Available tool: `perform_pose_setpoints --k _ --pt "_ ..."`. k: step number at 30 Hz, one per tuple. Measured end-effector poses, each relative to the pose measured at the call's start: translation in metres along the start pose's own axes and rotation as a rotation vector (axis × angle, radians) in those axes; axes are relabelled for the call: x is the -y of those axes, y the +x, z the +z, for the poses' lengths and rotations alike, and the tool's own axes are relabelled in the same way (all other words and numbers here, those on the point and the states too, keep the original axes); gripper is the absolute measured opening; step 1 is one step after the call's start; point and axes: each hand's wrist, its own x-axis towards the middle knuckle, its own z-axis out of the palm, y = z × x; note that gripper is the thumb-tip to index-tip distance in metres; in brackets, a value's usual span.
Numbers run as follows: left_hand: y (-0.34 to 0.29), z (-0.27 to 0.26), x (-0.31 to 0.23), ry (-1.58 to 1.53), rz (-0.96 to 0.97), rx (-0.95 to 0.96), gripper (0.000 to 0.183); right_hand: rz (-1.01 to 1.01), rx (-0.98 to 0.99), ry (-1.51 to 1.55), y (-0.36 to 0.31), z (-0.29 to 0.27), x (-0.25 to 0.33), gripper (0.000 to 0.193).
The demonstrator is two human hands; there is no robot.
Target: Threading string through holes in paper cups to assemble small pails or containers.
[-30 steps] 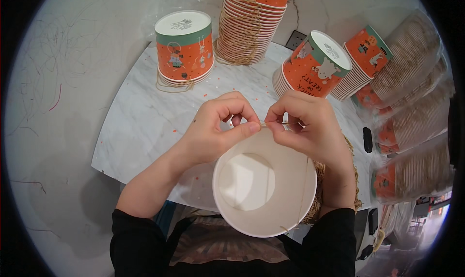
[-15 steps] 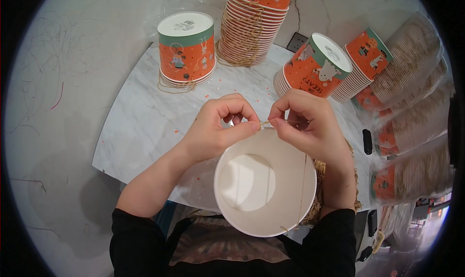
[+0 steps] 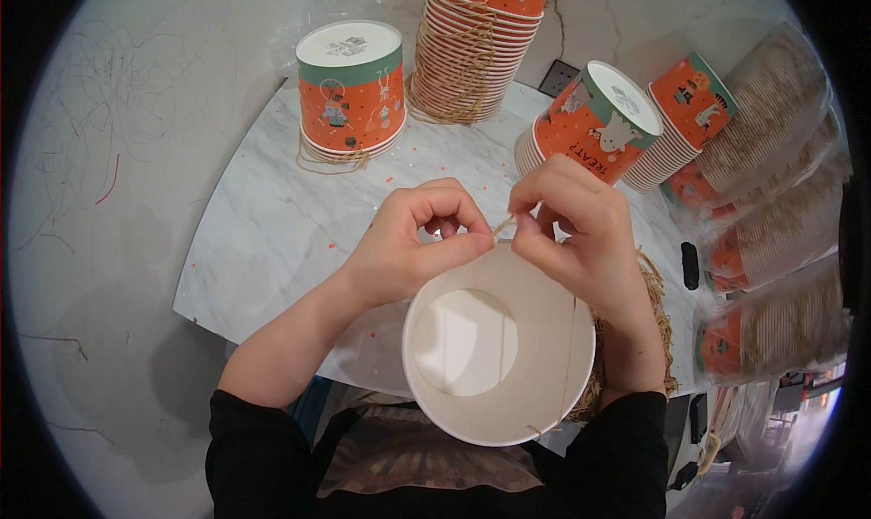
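A paper bucket [image 3: 540, 347], white inside, sits upright in front of me with its mouth toward me. At its far rim, my left hand [image 3: 413, 238] pinches a short piece of tan twine [image 3: 502, 230] between thumb and index finger. Just to the right, my right hand [image 3: 581, 238] has its thumb and fingers curled together at the upper end of that twine. A strand of the twine runs down inside the bucket's right side and comes out in a small end by the near rim. The bucket's outside is mostly hidden.
An orange and green bucket [image 3: 351, 97] stands upside down at the far left of the marble-patterned table [image 3: 272, 220]. Behind it rises a tall bucket stack [image 3: 476, 52] draped with twine. More stacks [image 3: 599, 124] and plastic-wrapped ones [image 3: 771, 328] line the right. A twine bundle [image 3: 655, 310] lies beside my right forearm.
My right hand has lifted slightly and its fingertips have moved up from the left hand's, showing more twine between them. The bucket has barely shifted.
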Motion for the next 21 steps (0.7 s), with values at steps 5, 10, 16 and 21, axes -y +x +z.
perform_pose_setpoints --k 5,10,16,21 --pt "-0.003 0.003 -0.003 0.003 0.026 0.009 0.004 0.028 -0.056 -0.013 -0.001 -0.012 -0.006 0.015" --pt "-0.002 0.004 -0.002 -0.085 -0.003 -0.034 0.005 0.075 0.13 0.063 0.001 -0.02 0.013 0.012" --pt "-0.001 0.004 0.0 -0.093 0.0 -0.029 0.004 -0.006 0.128 0.075 -0.001 -0.012 0.002 0.01" --pt "-0.001 0.005 -0.001 -0.095 -0.012 -0.013 0.004 -0.008 0.092 0.091 -0.003 -0.005 0.002 0.009"
